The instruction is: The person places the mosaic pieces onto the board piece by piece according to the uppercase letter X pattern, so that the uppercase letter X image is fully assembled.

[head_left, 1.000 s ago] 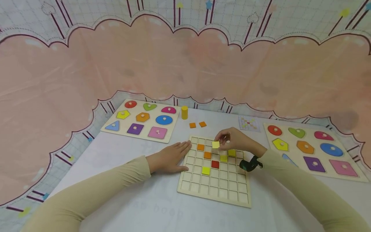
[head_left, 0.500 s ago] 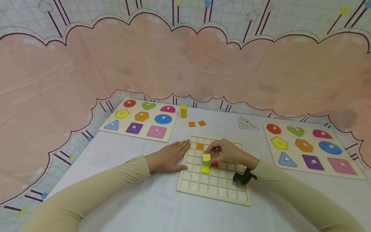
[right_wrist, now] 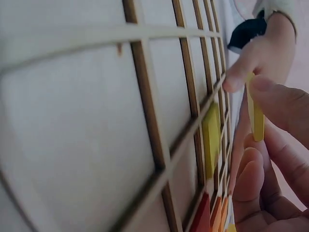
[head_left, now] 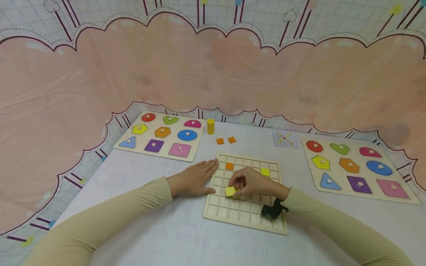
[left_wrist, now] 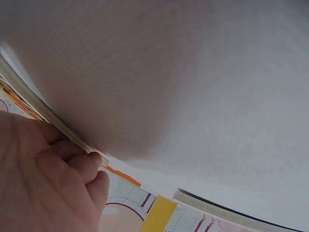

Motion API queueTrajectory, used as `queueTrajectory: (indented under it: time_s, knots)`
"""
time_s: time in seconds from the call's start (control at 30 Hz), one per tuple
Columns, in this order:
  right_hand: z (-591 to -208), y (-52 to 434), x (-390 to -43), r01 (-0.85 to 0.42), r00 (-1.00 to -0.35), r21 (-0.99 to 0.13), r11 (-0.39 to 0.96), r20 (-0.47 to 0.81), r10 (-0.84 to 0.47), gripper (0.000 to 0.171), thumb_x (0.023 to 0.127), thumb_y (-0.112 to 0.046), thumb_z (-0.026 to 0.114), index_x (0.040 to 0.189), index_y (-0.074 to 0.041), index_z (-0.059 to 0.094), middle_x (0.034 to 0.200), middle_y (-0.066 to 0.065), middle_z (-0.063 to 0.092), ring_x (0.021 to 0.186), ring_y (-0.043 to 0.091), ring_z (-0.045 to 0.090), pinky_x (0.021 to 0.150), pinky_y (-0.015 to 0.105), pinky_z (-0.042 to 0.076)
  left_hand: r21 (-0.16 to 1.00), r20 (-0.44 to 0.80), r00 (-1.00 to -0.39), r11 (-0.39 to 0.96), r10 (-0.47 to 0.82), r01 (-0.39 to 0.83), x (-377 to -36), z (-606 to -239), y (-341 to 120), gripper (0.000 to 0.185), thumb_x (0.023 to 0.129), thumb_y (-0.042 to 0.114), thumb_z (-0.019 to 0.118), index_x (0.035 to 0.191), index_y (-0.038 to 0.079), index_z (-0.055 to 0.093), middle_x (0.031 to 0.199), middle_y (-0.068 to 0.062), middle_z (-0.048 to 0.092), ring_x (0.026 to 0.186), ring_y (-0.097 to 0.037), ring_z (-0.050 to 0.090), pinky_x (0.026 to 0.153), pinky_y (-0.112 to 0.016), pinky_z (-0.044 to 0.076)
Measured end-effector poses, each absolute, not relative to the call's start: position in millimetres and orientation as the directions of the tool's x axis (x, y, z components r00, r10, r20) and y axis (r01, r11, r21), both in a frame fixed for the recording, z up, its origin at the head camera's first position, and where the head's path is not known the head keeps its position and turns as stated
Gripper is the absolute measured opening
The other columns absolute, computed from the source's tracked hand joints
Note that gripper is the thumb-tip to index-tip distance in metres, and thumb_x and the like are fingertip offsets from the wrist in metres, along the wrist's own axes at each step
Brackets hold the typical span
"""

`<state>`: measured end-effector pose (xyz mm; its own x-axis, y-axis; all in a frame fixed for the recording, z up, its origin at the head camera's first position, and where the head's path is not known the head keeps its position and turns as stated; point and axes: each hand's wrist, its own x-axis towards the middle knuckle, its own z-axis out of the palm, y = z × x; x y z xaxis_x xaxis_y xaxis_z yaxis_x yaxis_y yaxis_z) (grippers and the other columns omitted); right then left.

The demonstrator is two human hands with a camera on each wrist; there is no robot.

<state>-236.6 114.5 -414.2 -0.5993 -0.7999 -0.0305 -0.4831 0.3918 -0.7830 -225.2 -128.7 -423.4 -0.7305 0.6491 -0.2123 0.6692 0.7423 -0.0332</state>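
Note:
My left hand [head_left: 193, 180] lies flat on the table, its fingertips and thumb against the left edge of a wooden grid board [head_left: 229, 215]. In the left wrist view its fingers [left_wrist: 84, 166] touch the board's edge. My right hand [head_left: 253, 181] is over the board and pinches a thin yellow square tile [head_left: 230, 191] between thumb and fingers. In the right wrist view this held tile [right_wrist: 256, 113] stands on edge, apart from another yellow tile [right_wrist: 211, 140] set in the grid. A red tile [right_wrist: 200, 215] sits beyond. An orange tile [head_left: 229, 166] lies near the board's top left.
Two orange tiles [head_left: 225, 140] lie behind the board, near a yellow cylinder [head_left: 210, 126]. A small pattern card [head_left: 285, 139] is at the back. Knobbed shape puzzles flank the board, one at left [head_left: 169, 142] and one at right [head_left: 336, 175]. A patterned curtain [head_left: 213, 74] hangs behind.
My right hand has moved left and toward me across the board, carrying the yellow tile from the upper middle to the left-centre cells. My left hand has stayed at the board's edge.

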Motion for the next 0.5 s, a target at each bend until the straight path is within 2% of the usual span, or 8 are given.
queueTrajectory:
  time_s: [0.5]
  knots:
    - [-415.1, 99.9, -226.8, -0.592, -0.538, -0.682, 0.429, -0.063, -0.841, 0.021, 0.072, -0.020, 0.082, 0.087, -0.012, 0.070, 0.075, -0.002, 0.062, 0.064, 0.003, 0.048, 0.057, 0.016, 0.045, -0.018, -0.213, -0.723, 0.737, 0.657, 0.675, -226.4, -423.1, -129.1, 0.087, 0.091, 0.061, 0.041, 0.150, 0.003, 0.014, 0.159, -0.011, 0.012, 0.147, -0.024, 0.016, 0.120, -0.039, 0.018]
